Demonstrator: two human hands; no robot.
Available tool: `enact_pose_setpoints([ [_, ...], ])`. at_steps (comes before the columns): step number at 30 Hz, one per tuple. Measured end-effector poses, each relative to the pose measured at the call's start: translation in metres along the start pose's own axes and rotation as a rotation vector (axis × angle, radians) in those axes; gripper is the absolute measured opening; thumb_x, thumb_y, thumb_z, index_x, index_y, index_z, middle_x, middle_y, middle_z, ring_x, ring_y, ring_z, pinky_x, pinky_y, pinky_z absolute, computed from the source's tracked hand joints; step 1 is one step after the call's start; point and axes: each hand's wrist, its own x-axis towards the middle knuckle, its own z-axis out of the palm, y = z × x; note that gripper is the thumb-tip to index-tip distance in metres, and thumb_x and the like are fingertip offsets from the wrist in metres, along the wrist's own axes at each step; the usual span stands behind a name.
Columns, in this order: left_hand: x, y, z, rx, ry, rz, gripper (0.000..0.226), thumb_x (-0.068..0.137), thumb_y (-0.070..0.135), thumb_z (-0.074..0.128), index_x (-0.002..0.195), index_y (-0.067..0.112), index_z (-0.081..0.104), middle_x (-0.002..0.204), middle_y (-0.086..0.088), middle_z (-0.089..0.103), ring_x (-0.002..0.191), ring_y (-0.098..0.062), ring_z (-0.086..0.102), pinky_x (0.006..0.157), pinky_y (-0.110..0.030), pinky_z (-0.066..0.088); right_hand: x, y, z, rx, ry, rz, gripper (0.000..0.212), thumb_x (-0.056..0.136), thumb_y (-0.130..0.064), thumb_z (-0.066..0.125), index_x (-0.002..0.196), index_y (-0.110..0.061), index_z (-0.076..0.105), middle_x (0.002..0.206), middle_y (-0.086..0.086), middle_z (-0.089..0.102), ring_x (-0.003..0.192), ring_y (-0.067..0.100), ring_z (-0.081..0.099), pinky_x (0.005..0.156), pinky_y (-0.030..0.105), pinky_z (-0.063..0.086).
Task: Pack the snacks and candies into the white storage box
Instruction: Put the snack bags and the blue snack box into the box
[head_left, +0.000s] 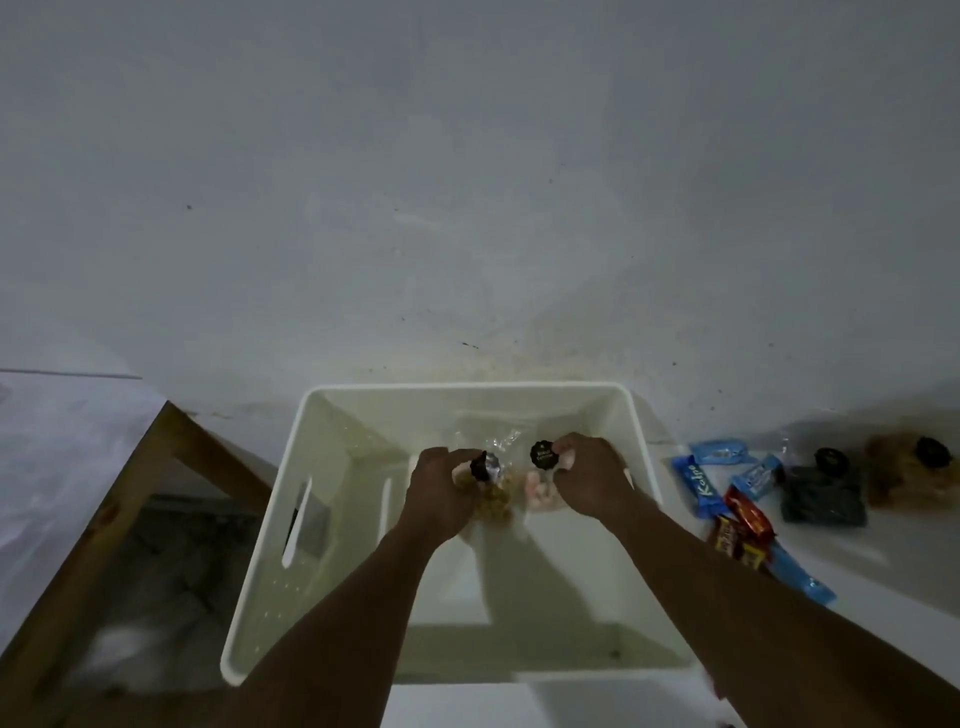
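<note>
Presently, your left hand (441, 493) grips a clear bag of brown snacks (496, 506) by its neck, low inside the white storage box (363, 400), evidently to seat it on the floor. Your right hand (592, 478) pinches a bag of pink candies (537, 491) just beside it. I see nothing else in the box. Wrapped bars (698, 486) and a dark bag (823, 499) wait on the bench (883, 561).

The left grip (441, 488) and the right grip (587, 478) are bare hands with rounded knuckles. Behind each grip a narrow wrist widens into a bare forearm, the left forearm (343, 623) and the right forearm (753, 592). Both are uncovered back to the picture's edge, and dim light blurs any finer marks on them.
</note>
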Motion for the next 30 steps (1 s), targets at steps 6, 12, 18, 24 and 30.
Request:
enact_pose_setpoints([
  [6,-0.018,0.012,-0.011,0.121,0.004,-0.008,0.039,0.077,0.020,0.068,0.111,0.038,0.068,0.130,-0.005,0.049,0.134,-0.025,0.039,0.102,-0.027,0.040,-0.032,-0.021,-0.034,0.047,0.043,-0.061,0.023,0.082,-0.019,0.064,0.105,-0.020,0.070,0.108,0.000,0.068,0.094,0.018,0.063,0.077,0.023,0.044],
  [12,-0.042,0.077,-0.014,0.029,-0.013,0.058,0.028,0.081,0.028,0.071,0.109,0.034,0.069,0.106,0.003,0.064,0.093,-0.015,0.065,0.086,-0.026,0.050,-0.087,-0.021,-0.107,0.133,0.031,-0.178,0.016,0.084,-0.011,0.060,0.091,-0.021,0.070,0.094,-0.005,0.065,0.090,0.016,0.066,0.077,0.024,0.050],
  [18,-0.071,0.170,0.036,0.030,0.097,0.238,0.018,0.085,0.027,0.068,0.102,0.030,0.070,0.103,0.008,0.063,0.076,-0.008,0.068,0.082,-0.024,0.048,-0.137,0.051,-0.184,0.129,0.094,-0.139,0.016,0.086,-0.009,0.058,0.092,-0.015,0.072,0.085,-0.006,0.066,0.083,0.014,0.066,0.079,0.026,0.053],
  [24,-0.090,0.238,0.126,-0.014,-0.033,0.356,0.021,0.081,0.026,0.072,0.102,0.028,0.071,0.100,0.004,0.062,0.081,-0.013,0.066,0.077,-0.033,0.056,-0.157,0.173,-0.246,0.179,0.121,0.081,0.011,0.089,-0.004,0.058,0.090,-0.014,0.063,0.075,-0.009,0.057,0.071,0.007,0.053,0.061,0.012,0.040],
  [30,-0.070,0.275,0.213,0.028,-0.273,0.276,0.020,0.074,0.013,0.071,0.085,-0.003,0.071,0.079,-0.005,0.063,0.062,-0.001,0.059,0.056,-0.014,0.039,-0.131,0.279,-0.287,0.304,0.111,0.283,0.014,0.080,-0.018,0.074,0.092,-0.022,0.068,0.107,0.003,0.060,0.096,0.018,0.054,0.079,0.026,0.039],
])
